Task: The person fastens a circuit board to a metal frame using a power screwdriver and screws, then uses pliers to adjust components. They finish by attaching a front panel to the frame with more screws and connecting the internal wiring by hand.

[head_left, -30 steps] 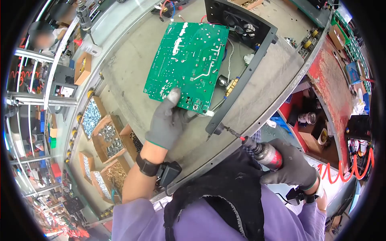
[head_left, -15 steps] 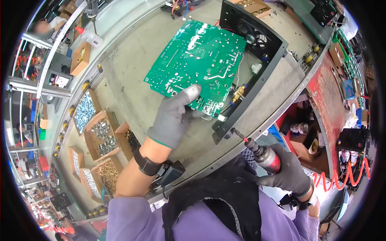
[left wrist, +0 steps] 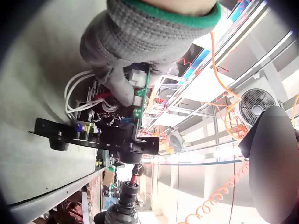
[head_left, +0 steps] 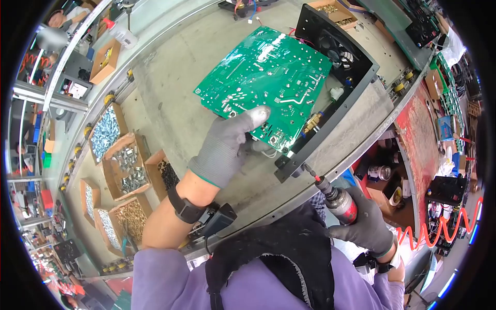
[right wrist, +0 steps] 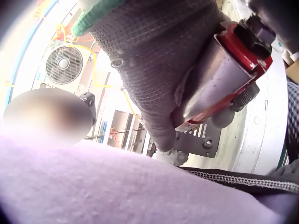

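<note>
In the head view, the green circuit board point(head_left: 268, 77) shows its solder side, dotted with silvery joints and traces. It sits tilted over a black frame point(head_left: 328, 121) on the grey worktable point(head_left: 170, 103). The gloved left hand point(head_left: 227, 144) pinches the board's near edge, with the thumb on top and the fingers underneath. The right hand point(head_left: 364, 225) is wrapped round a red-and-silver screwdriver point(head_left: 338, 201), whose bit meets the frame's near corner.

In the left wrist view, the board point(left wrist: 142, 91) is a thin green strip seen edge-on, gripped by the left hand point(left wrist: 135, 51) just above the frame point(left wrist: 98, 137) and white wires.

In the right wrist view, the right hand point(right wrist: 159, 60) has its fingers clenched about the screwdriver point(right wrist: 219, 79) barrel.
</note>
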### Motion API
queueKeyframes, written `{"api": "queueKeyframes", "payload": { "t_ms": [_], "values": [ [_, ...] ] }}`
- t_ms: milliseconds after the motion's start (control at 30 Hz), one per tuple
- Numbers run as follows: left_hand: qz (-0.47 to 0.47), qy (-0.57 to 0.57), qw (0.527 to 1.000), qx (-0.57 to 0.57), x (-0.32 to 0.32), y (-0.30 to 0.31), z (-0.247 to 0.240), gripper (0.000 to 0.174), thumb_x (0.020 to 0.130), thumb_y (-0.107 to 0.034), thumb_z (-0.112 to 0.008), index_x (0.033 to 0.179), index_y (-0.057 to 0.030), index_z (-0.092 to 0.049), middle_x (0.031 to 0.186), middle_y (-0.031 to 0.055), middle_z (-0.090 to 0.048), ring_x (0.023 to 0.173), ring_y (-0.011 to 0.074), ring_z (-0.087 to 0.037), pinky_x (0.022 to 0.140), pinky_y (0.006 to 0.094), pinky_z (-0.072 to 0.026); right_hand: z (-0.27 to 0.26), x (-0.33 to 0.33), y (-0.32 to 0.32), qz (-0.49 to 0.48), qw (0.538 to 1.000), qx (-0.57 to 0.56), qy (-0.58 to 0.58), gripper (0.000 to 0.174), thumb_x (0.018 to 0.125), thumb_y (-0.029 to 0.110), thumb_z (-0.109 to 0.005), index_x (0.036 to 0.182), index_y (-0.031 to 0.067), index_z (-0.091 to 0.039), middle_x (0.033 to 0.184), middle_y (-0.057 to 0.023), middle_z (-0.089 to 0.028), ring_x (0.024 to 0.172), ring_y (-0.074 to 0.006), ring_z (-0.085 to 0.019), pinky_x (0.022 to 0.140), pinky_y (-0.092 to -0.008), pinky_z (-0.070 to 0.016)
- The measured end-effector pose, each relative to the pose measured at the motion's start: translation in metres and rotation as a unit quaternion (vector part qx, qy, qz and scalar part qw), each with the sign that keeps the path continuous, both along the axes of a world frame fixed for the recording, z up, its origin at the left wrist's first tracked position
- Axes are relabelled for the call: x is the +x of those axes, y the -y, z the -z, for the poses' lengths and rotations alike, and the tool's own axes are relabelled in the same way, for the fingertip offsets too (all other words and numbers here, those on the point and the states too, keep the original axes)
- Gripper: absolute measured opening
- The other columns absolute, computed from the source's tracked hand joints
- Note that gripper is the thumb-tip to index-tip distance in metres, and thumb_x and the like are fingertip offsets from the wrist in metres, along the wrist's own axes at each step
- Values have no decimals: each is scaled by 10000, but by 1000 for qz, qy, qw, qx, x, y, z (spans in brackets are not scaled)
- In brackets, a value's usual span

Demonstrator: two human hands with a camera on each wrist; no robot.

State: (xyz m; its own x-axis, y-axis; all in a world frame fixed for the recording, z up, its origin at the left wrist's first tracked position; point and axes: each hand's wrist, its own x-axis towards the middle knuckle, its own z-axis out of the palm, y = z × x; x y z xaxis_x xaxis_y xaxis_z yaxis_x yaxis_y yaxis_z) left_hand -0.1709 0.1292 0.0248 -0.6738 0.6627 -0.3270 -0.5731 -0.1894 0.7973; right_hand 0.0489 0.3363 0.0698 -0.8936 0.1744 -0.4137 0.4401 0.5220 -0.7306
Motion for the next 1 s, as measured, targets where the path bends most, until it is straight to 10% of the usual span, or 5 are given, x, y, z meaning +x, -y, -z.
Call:
{"api": "queueKeyframes", "payload": {
  "t_ms": [1000],
  "values": [
    [-53, 17, 997, 59, 2, -15, 7, 294, 887, -187, -642, 1116, -9, -595, 942, 74, -682, 731, 150, -678, 593, 264, -569, -30, -2, 0, 22, 997, 26, 68, 636, 680, 345, -834, 1121, -14, -547, 789, -128, -634, 686, -215, -613, 656, -349, -499]
  ]
}}
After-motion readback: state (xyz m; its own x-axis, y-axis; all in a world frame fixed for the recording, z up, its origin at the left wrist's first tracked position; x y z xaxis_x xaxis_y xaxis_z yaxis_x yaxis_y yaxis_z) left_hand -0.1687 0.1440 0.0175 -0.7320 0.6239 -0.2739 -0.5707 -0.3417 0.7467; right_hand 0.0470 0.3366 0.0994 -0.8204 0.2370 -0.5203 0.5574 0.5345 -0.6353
